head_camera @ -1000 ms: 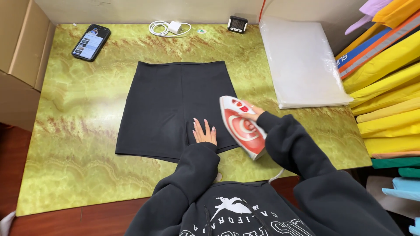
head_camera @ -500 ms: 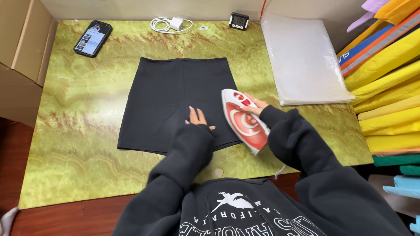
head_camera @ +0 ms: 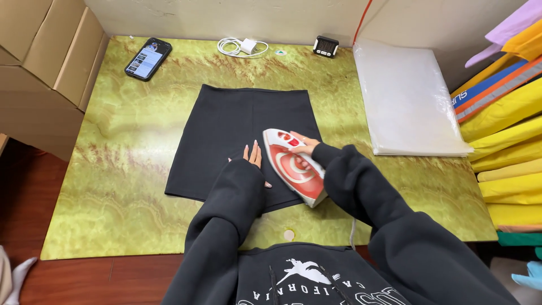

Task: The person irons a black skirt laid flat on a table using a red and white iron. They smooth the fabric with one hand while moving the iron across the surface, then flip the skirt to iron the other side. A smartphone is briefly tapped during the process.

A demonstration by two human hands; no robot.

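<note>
Right hand (head_camera: 305, 144) is wrapped around the handle of the red and white iron (head_camera: 294, 167), fingers closed on it, and the iron sits on the near right part of the black garment (head_camera: 237, 130), nose pointing to the far left. The left hand (head_camera: 252, 158) lies flat just beside it, fingers stretched out and together, holding nothing, pressing the cloth down. Both arms come in from the near side in black sleeves.

The garment is spread flat in the middle of the green marbled counter (head_camera: 113, 186), waistband far, hem near. Off at the far left a phone (head_camera: 148, 58) lies face up; a white charger and cable (head_camera: 244, 46) and a small black timer (head_camera: 326, 46) sit along the far edge. A stack of clear plastic bags (head_camera: 409, 96) is on the right, with folded yellow fabrics (head_camera: 508, 141) beyond it and cardboard boxes (head_camera: 39, 62) on the left.

Here's the worry: those left fingertips are very close to the iron's side, and a sideways drift of the soleplate could catch them. If the iron lingers in one spot, dark fabric like this could go shiny or scorch. The cord (head_camera: 353, 231) trails off the near edge by the right sleeve, and a snag there could jerk the iron. A wide sweep to the right would bring heat towards that plastic, which would likely melt.
</note>
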